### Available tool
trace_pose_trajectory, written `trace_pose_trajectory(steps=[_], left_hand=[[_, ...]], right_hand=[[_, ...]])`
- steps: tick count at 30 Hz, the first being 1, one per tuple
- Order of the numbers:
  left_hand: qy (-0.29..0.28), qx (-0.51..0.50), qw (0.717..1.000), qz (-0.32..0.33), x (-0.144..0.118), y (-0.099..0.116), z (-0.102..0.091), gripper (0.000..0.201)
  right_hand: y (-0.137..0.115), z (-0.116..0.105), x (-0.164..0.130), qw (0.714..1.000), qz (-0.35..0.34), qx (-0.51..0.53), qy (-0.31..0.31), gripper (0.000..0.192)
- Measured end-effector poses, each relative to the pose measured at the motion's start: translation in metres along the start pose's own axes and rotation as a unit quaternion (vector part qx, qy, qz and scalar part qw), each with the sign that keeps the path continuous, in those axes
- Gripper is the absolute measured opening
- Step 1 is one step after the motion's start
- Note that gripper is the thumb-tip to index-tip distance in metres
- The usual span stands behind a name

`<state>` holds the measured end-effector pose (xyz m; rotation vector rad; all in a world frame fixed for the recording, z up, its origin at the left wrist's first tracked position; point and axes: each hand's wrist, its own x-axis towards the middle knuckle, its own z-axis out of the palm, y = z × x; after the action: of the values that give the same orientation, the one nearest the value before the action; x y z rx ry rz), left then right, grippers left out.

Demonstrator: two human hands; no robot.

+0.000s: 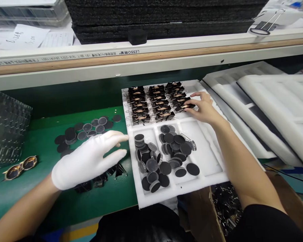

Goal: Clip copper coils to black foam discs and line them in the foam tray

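My left hand (89, 160), in a white glove, hovers with fingers spread over the green mat, above a few black binder clips (101, 178) and just left of a white foam tray (218, 174). My right hand (203, 107) is bare and rests at the tray's far right, fingertips on a clipped black part (185, 107) at the end of the rows of clipped assemblies (155, 102). The tray's near compartments hold piles of black round discs (166, 154). More discs (88, 130) lie loose on the mat.
A pair of round sunglasses (20, 167) lies at the left on the green mat (40, 188). Clear plastic trays (7, 124) stack at far left. White foam trays (272, 107) lie at right. A shelf above carries black foam sheets (161, 16). A box of clips (226, 205) sits below.
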<state>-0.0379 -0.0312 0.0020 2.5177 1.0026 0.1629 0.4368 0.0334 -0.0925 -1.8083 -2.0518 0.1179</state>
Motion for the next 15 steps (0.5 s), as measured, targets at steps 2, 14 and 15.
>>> trace_pose_trajectory(steps=[2,14,15], left_hand=[[-0.007,0.005,1.0,0.004,0.001,0.001,0.001,0.044],[0.089,0.094,0.982,-0.14,-0.074,-0.045,-0.007,0.052],[0.105,0.091,0.976,-0.168,-0.088,-0.05,-0.006,0.051]], right_hand=[[-0.002,0.004,0.0,1.0,-0.002,0.019,0.002,0.032],[-0.031,-0.059,-0.068,0.991,-0.048,0.071,-0.107,0.035],[-0.039,-0.059,-0.081,0.982,-0.067,0.087,-0.15,0.034]])
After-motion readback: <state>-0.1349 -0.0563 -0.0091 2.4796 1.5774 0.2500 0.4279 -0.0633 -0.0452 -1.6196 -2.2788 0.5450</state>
